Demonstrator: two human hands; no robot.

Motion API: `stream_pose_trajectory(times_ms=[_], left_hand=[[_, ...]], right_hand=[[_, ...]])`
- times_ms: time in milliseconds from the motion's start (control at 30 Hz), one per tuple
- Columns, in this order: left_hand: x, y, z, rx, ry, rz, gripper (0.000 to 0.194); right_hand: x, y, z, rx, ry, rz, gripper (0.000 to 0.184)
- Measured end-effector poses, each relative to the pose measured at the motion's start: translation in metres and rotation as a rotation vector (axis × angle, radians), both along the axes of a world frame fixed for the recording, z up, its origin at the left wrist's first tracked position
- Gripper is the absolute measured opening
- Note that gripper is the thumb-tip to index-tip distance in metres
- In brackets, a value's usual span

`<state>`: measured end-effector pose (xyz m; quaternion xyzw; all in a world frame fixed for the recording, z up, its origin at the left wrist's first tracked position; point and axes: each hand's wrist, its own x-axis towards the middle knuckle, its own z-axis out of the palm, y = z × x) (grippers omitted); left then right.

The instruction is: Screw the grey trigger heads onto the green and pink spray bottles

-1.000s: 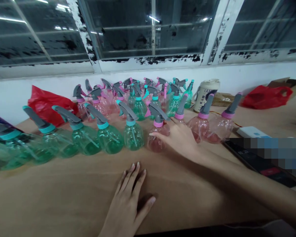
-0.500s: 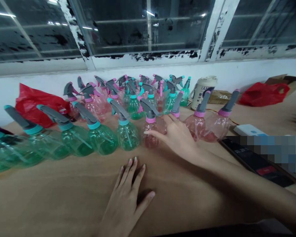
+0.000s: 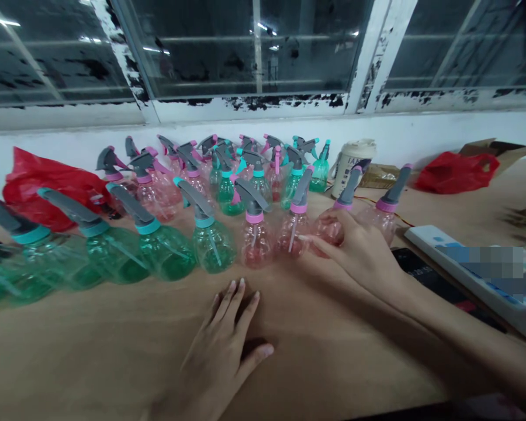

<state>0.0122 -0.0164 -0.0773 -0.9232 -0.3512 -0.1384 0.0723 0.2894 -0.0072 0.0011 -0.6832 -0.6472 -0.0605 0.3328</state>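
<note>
Tabletop [image 3: 114, 351] view with two bare hands and upright spray bottles. Right hand [image 3: 363, 248] between three and four o'clock, reaching in toward a pink bottle [image 3: 330, 231], third of four in the front row. Bottle at ten o'clock from the knuckles, between thumb and fingers: thumb in front at eight o'clock of it, fingers at one o'clock near its pink collar, with thumb and fingers apart. Clamped or merely touching: cannot tell. Just beyond the thumb tip, at nine o'clock, a second pink bottle [image 3: 284, 234], overlapped in outline, contact unclear. At four o'clock from the right hand, a dark phone [image 3: 416, 269]. Left hand [image 3: 221, 351] between six and seven o'clock, palm down, fingers spread; from its fingertips, a green bottle [image 3: 213, 248] at eleven o'clock.
</note>
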Motion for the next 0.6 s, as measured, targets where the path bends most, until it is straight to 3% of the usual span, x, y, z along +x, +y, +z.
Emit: stream_pose_trajectory(times_ms=[100,233,600], left_hand=[[0.012,0.000,0.008,-0.046,0.040,-0.030,0.065],[0.026,0.003,0.016,-0.070,0.079,-0.038,0.066],[0.039,0.010,0.019,-0.107,0.135,-0.043,0.070]], right_hand=[[-0.004,0.014,0.001,0.037,-0.024,-0.009,0.060],[-0.013,0.034,0.002,-0.029,-0.039,-0.021,0.068],[-0.014,0.047,-0.005,-0.125,-0.062,-0.016,0.059]])
